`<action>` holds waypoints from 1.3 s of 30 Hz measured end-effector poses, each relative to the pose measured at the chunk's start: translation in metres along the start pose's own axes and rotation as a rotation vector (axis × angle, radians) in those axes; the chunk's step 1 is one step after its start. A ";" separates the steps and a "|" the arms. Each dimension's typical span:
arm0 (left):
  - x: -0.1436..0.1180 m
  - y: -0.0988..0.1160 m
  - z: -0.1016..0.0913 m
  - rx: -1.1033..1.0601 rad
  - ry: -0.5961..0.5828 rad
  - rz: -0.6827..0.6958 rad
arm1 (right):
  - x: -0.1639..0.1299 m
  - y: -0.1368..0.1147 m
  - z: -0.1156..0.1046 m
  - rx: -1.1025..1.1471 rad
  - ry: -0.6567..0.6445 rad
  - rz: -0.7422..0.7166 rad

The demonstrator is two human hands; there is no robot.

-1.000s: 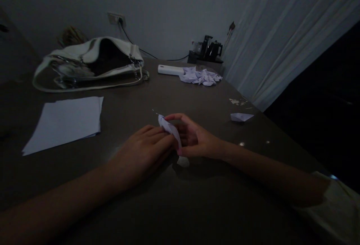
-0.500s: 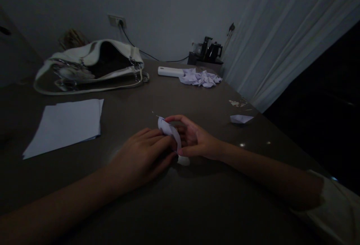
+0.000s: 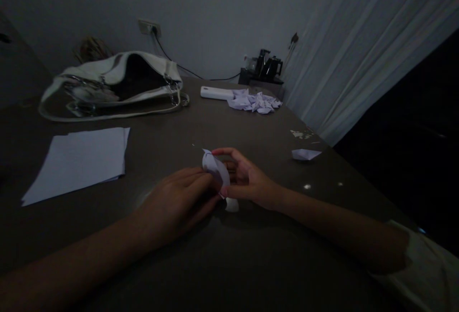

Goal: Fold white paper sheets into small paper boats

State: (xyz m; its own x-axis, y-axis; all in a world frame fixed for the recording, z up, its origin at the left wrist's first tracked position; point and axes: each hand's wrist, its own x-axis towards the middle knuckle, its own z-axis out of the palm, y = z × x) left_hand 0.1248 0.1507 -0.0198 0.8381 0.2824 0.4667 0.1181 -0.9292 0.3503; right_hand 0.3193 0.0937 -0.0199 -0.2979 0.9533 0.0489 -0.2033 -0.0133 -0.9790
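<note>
A folded piece of white paper (image 3: 218,169), curved and standing on edge, is between my two hands just over the table. My right hand (image 3: 251,178) grips it, index finger at its far end and thumb at the near end. From the other side my left hand (image 3: 182,199) closes on the paper, its fingertips partly hidden behind the fold. Below the thumb, a pale patch that looks like paper or a reflection shows on the tabletop. To the right lies a small folded paper boat (image 3: 305,154).
White paper sheets (image 3: 79,161) lie stacked at the left, with a white handbag (image 3: 118,80) behind them. Farther back are several folded paper pieces (image 3: 254,102) beside a white handle (image 3: 216,93). Paper scraps (image 3: 301,134) lie near the table's right edge, close to a curtain (image 3: 333,63). A black kettle (image 3: 272,67) stands behind.
The folded paper is bent open a little wider, and my right thumb has shifted slightly left along its near end. The whole view has tilted slightly.
</note>
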 end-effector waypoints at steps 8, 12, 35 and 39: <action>0.002 0.000 -0.001 0.010 0.014 -0.030 | 0.000 0.002 -0.002 -0.003 0.022 -0.018; 0.002 -0.001 -0.001 0.037 0.007 -0.016 | 0.000 0.001 -0.001 0.007 0.028 -0.004; 0.003 0.002 -0.005 0.402 0.156 -0.044 | -0.002 0.006 0.006 -0.377 0.200 -0.082; 0.001 0.003 -0.004 0.312 0.223 -0.064 | -0.001 0.003 0.005 -0.287 0.161 -0.108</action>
State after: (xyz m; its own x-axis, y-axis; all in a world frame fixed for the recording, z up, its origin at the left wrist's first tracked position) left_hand 0.1233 0.1495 -0.0150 0.6913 0.3554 0.6291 0.3519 -0.9260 0.1365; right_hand 0.3142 0.0910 -0.0220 -0.1337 0.9803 0.1454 0.0518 0.1534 -0.9868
